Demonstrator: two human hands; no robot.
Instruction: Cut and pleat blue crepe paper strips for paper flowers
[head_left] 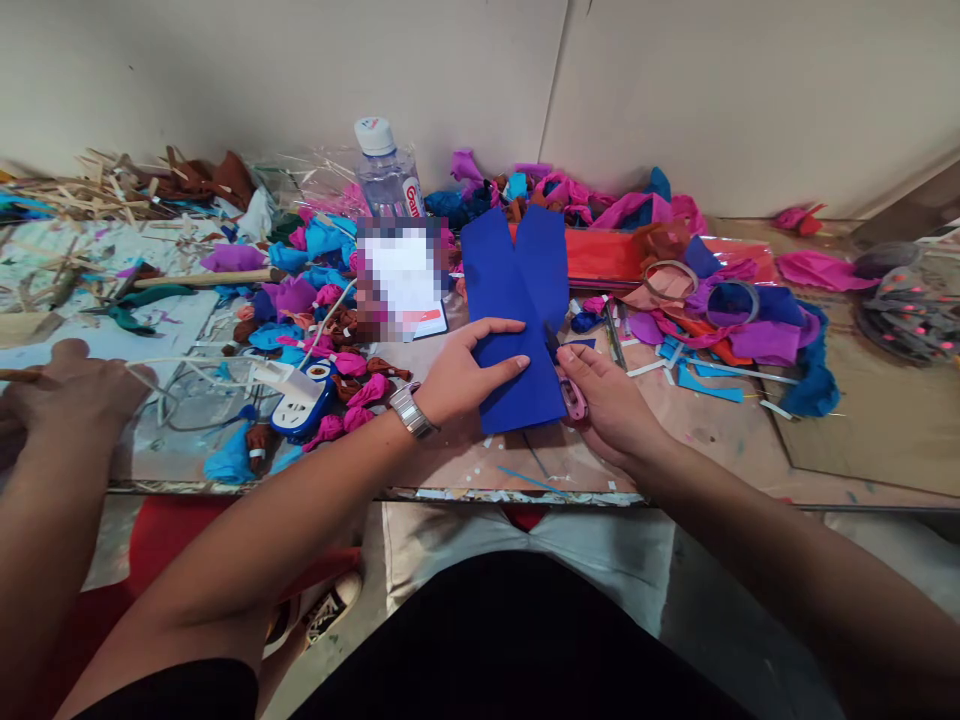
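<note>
Two hands work at the blue sheet (517,350) over the table (705,435): the left hand (480,372) (a watch (412,411) on its wrist) pins it between parted thumb and fingers, while the right hand (611,405), curled closed, grips pink-handled scissors (574,397) at its right edge.

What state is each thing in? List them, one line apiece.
Water bottle: upright, capped.
Phone: screen lit, contents blurred.
Power strip: white charger plugged in.
Scissors: gripped by right hand; blade opening unclear.
Blue sheet: notched at top, held by left hand.
Wristwatch: fastened.
Green pliers: lying down; jaw opening unclear.
</note>
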